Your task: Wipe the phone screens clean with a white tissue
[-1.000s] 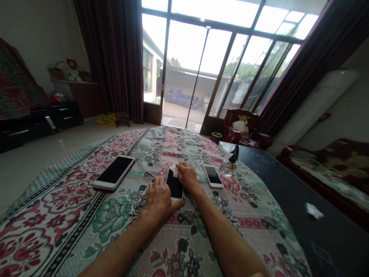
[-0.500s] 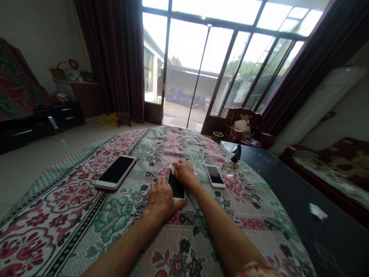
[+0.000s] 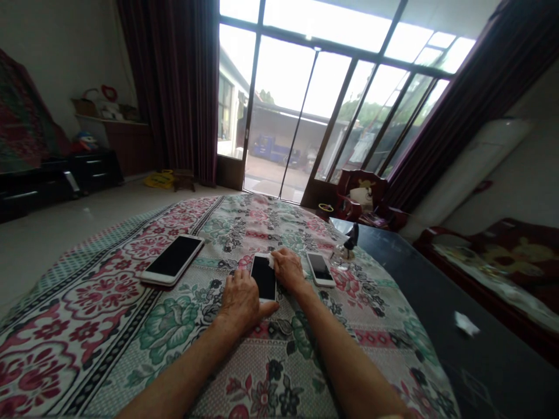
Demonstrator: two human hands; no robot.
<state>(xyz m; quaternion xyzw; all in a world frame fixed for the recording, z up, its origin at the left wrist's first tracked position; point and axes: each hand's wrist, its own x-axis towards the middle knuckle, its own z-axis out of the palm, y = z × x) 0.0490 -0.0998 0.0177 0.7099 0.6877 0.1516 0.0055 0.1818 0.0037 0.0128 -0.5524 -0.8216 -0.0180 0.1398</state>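
Observation:
A white-framed smartphone (image 3: pixel 264 279) with a dark screen lies face up on the patterned tablecloth (image 3: pixel 179 361). My left hand (image 3: pixel 240 297) holds it by the left side, the thumb laid along its lower edge. On the phone's upper right corner, my right hand (image 3: pixel 289 270) presses a small white tissue (image 3: pixel 271 261), closed around it with most of the tissue hidden under the fingers. To the left rests a larger white tablet (image 3: pixel 173 259), also screen up. Right of my hands lies another white phone (image 3: pixel 320 269).
A clear glass-like stand with a dark upright top (image 3: pixel 349 247) sits near the cloth's right edge. Beyond it, a dark table (image 3: pixel 393 279) carries a crumpled white tissue (image 3: pixel 466 323). A carved wooden chair (image 3: pixel 362 195) stands by the glass doors (image 3: pixel 292 116).
My right hand has slid right with the tissue, from the phone's upper middle to its upper right edge, uncovering more screen. The left hand keeps its place on the phone. The view shifted slightly.

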